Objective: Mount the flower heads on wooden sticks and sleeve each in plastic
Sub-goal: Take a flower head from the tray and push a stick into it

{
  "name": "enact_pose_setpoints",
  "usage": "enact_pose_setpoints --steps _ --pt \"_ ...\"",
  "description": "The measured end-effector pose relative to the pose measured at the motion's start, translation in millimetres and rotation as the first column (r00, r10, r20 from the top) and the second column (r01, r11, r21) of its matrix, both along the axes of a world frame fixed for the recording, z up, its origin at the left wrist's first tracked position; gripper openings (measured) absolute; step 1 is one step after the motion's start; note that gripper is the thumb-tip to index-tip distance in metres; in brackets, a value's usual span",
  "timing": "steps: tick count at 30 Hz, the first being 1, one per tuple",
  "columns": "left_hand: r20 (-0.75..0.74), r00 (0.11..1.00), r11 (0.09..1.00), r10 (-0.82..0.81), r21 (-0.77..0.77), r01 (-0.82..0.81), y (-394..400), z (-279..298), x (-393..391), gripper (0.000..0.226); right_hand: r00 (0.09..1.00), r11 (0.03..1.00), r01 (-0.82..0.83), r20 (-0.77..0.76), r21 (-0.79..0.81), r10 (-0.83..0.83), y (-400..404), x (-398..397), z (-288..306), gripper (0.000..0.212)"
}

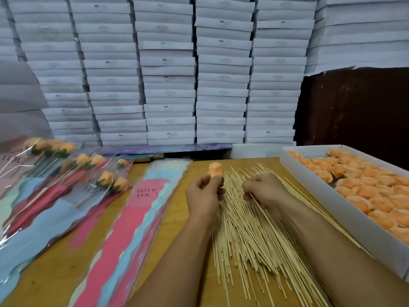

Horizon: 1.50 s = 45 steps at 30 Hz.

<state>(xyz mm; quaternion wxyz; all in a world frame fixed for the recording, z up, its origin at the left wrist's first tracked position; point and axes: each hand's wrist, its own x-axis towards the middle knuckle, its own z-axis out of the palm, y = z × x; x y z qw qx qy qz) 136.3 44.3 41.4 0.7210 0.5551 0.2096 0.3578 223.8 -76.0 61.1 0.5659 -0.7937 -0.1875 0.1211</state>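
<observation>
1. Orange flower (pixel 215 170) sits pinched in my left hand (pixel 204 192), above the sticks (pixel 247 229).
2. My right hand (pixel 264 190) pinches one stick (pixel 257 206).
3. Risk: off-centre push may split the flower's base.

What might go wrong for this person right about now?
The stick pinched in the right hand looks thin; pushed off-centre it might bend or poke through the flower head held in the left hand. Both forearms hang over the loose stick pile, so a sweep could scatter it.
</observation>
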Motion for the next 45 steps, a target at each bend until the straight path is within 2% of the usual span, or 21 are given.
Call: enact_pose_setpoints --steps 3,7,11,14,18,20,22,26,33,39,45 --pt "0.049 0.998 0.986 -0.050 -0.154 0.057 2 3 0 0.016 0.987 0.985 -0.099 -0.111 0.141 0.116 2 -10 3 0.024" --pt "0.206 0.965 0.879 -0.163 -0.413 0.237 6 9 -3 0.024 0.995 0.983 -0.101 0.009 0.151 0.100 13 -22 0 0.028" --pt "0.345 0.922 0.764 -0.176 -0.542 0.349 11 15 -6 0.019 0.989 0.972 -0.130 0.093 0.194 0.114 20 -36 -4 0.030" --pt "0.382 0.911 0.731 -0.154 -0.576 0.365 14 17 -6 0.022 0.992 0.962 -0.116 0.071 0.246 0.102 21 -48 0 0.025" --pt "0.401 0.908 0.694 -0.126 -0.618 0.369 17 18 -5 0.023 0.981 0.923 -0.193 0.048 0.333 0.187 23 -62 6 0.019" --pt "0.421 0.900 0.672 -0.113 -0.635 0.382 18 18 -6 0.023 0.968 0.915 -0.250 0.108 0.317 0.227 25 -68 5 0.023" --pt "0.434 0.895 0.669 -0.100 -0.637 0.383 19 19 -6 0.022 0.947 0.908 -0.310 0.173 0.280 0.270 25 -72 5 0.036" --pt "0.453 0.889 0.673 -0.067 -0.637 0.376 19 19 -4 0.023 0.906 0.915 -0.377 0.264 0.144 0.332 23 -75 3 0.056" --pt "0.478 0.877 0.673 -0.054 -0.631 0.385 20 20 -3 0.028 0.890 0.906 -0.408 0.266 0.110 0.369 20 -78 7 0.059" --pt "0.487 0.872 0.667 -0.053 -0.633 0.394 20 16 -3 0.053 0.891 0.900 -0.420 0.243 0.117 0.384 20 -79 7 0.060" --pt "0.488 0.872 0.662 -0.045 -0.639 0.392 21 15 -2 0.052 0.899 0.899 -0.415 0.217 0.139 0.382 21 -77 6 0.060"
